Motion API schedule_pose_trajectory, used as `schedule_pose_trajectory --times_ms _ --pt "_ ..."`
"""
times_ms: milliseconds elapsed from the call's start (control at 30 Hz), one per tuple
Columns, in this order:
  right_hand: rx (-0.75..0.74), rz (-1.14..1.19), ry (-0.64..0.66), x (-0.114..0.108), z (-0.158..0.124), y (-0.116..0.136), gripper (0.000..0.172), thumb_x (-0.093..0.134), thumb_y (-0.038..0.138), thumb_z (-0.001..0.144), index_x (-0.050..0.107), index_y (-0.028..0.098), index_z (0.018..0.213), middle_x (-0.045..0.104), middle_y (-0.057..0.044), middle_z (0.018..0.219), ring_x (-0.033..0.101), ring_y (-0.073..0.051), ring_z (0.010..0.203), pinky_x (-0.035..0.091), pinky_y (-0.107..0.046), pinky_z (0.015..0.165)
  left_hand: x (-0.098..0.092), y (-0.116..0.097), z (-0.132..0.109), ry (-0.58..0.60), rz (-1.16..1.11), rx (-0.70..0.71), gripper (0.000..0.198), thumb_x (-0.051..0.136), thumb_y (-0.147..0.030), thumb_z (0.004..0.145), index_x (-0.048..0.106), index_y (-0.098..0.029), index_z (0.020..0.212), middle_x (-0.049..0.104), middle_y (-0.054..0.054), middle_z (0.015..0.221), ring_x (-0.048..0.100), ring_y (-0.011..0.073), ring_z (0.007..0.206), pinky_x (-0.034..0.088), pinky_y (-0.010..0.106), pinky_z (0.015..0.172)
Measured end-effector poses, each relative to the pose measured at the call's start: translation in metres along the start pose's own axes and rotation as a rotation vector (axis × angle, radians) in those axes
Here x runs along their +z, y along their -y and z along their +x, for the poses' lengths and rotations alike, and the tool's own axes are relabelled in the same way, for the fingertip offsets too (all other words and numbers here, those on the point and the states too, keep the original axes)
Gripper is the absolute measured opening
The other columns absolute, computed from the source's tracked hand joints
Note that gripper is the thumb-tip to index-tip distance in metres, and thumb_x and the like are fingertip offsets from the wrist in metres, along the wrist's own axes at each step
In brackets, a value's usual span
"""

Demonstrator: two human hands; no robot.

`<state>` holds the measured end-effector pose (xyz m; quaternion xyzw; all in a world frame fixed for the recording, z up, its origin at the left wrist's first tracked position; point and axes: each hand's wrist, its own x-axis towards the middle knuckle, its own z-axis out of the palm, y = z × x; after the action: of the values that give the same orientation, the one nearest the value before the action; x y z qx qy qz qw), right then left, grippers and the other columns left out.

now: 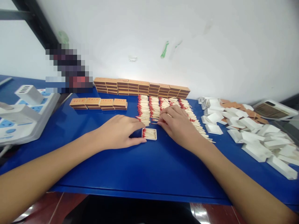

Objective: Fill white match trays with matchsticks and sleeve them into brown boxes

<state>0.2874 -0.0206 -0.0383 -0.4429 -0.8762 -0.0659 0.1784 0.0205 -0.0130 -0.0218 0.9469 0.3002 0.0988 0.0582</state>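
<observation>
A small white matchbox tray (149, 138), partly filled with red-tipped matches, lies on the blue table. My left hand (121, 131) grips its left end, thumb at the near corner and fingers at the far corner. Just beyond the tray, loose matches (143, 107) are spread in several rows with their red heads to the left. Over the middle rows is my right hand (174, 119), its fingers bent and drawn together on matches; how many they hold is hidden. One match pokes out left of those fingertips.
Closed orange matchboxes (140, 87) are stacked along the wall, with a shorter row (99, 103) at left. White trays (257, 137) and flat orange sleeves (239, 107) are heaped at right, near a pale device (275, 109). A power strip (39, 124) with plugs occupies the left.
</observation>
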Motion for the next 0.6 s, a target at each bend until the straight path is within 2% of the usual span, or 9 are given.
schedule_pose_trajectory --times_ms 133,233,333,500,600 --pt "-0.060 0.254 -0.087 -0.008 -0.001 0.017 0.016 0.055 0.020 0.106 0.071 0.021 0.102 0.071 -0.011 0.105 0.057 -0.028 0.103 0.049 -0.049 0.094 -0.002 -0.001 0.002 0.036 -0.009 -0.020 0.033 0.066 -0.049 0.100 0.075 -0.018 0.107 0.072 0.002 0.082 0.063 0.0154 0.066 0.036 0.028 0.060" --pt "-0.137 0.370 -0.053 -0.011 -0.003 0.029 0.020 0.057 0.019 0.105 0.076 0.025 0.106 0.071 -0.010 0.111 0.058 -0.027 0.108 0.051 -0.049 0.097 -0.002 -0.002 0.002 0.029 -0.008 -0.019 0.032 0.065 -0.049 0.100 0.073 -0.018 0.097 0.071 0.002 0.081 0.063 0.0159 0.066 0.034 0.028 0.059" --pt "-0.163 0.405 -0.004 -0.009 -0.005 0.032 0.024 0.055 0.018 0.106 0.078 0.025 0.108 0.072 -0.010 0.115 0.058 -0.027 0.111 0.052 -0.050 0.097 -0.002 -0.002 0.002 0.026 0.002 -0.019 0.034 0.065 -0.049 0.100 0.070 -0.018 0.089 0.070 0.001 0.079 0.062 0.0153 0.065 0.033 0.029 0.058" --pt "-0.141 0.410 0.007 -0.006 -0.003 0.027 0.023 0.055 0.018 0.107 0.076 0.024 0.100 0.073 -0.010 0.109 0.059 -0.026 0.107 0.052 -0.047 0.095 -0.001 -0.001 0.001 0.026 0.002 -0.005 0.033 0.065 -0.050 0.100 0.072 -0.018 0.098 0.070 0.000 0.080 0.062 0.0150 0.065 0.034 0.029 0.059" --pt "-0.148 0.399 -0.005 -0.008 -0.003 0.028 0.024 0.052 0.016 0.107 0.075 0.022 0.102 0.072 -0.010 0.108 0.058 -0.025 0.105 0.052 -0.046 0.094 -0.001 -0.001 0.002 0.029 -0.011 -0.003 0.033 0.064 -0.049 0.101 0.070 -0.018 0.093 0.069 0.000 0.080 0.060 0.0144 0.064 0.033 0.030 0.059"
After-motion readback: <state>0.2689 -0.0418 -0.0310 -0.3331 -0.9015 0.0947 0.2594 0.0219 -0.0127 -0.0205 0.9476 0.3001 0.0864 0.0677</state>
